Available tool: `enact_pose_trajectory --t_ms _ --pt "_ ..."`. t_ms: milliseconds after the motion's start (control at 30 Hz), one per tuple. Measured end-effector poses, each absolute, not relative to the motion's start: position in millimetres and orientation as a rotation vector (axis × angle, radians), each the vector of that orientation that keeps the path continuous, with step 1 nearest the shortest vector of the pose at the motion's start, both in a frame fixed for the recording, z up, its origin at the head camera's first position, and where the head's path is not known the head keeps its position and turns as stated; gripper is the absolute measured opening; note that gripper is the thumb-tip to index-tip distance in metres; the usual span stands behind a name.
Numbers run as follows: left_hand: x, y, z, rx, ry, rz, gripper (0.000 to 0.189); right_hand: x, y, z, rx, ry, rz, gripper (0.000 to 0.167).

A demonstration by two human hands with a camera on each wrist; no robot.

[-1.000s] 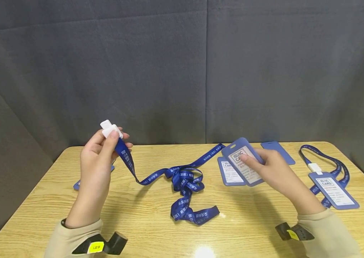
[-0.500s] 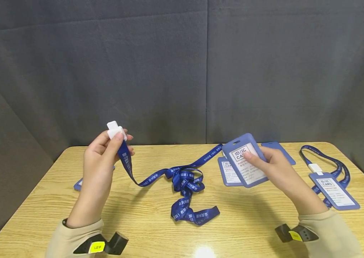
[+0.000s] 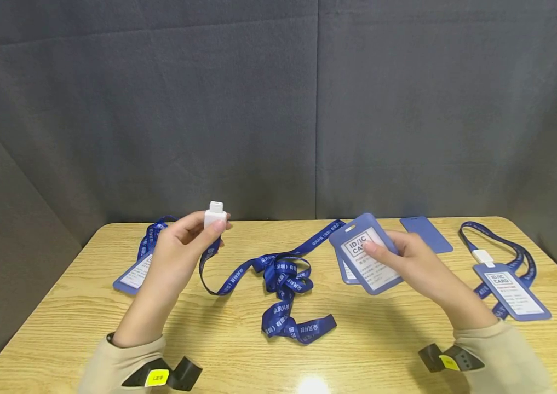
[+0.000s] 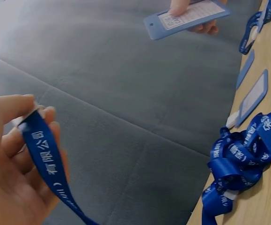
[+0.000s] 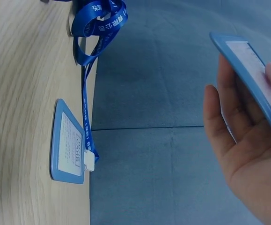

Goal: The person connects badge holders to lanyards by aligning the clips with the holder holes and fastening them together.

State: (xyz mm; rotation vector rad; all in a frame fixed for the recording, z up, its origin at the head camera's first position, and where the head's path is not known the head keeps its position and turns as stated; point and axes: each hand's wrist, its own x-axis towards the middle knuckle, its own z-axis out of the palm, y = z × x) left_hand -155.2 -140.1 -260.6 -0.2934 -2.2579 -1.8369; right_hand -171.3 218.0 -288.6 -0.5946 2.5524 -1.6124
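1. Clip (image 3: 215,219), white, sits at ten o'clock from the ribbon tangle (image 3: 284,268), pinched between thumb and fingers of my left hand (image 3: 182,241), its small tab (image 3: 216,206) pointing to twelve
2. My right hand (image 3: 413,254) grips a blue badge holder (image 3: 364,264) at half past two, thumb across its face, fingers behind, spread no wider than its thickness needs
3. I judge it best to leave the slot (image 3: 350,229), at the holder's eleven o'clock end, uncovered by my thumb, and to pinch the clip low
4. Slack ribbon (image 3: 231,282) droops into the tangle and could snag
5. Another badge (image 3: 349,272) lies half hidden behind my held one; lanyard badges lie at nine (image 3: 134,276) and three (image 3: 514,293)
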Motion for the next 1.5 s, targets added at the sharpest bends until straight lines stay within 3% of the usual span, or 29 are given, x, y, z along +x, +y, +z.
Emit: enact_pose_trajectory --t_ms 300,767,1500 --pt "-160.6 -130.6 -275.5 -0.476 -2.528 -1.729 0.026 -172.0 214.5 -291.2 -0.658 2.531 -1.606 0.028" --pt "-165.1 -120.4 -293.1 -0.647 -2.808 -1.409 0.028 -174.3 205.9 -298.3 -0.614 2.46 -1.522 0.039" --pt "-156.2 -96.2 -304.7 -0.651 -2.847 -1.298 0.014 -172.2 191.1 -309.7 -0.767 2.52 -1.228 0.025"
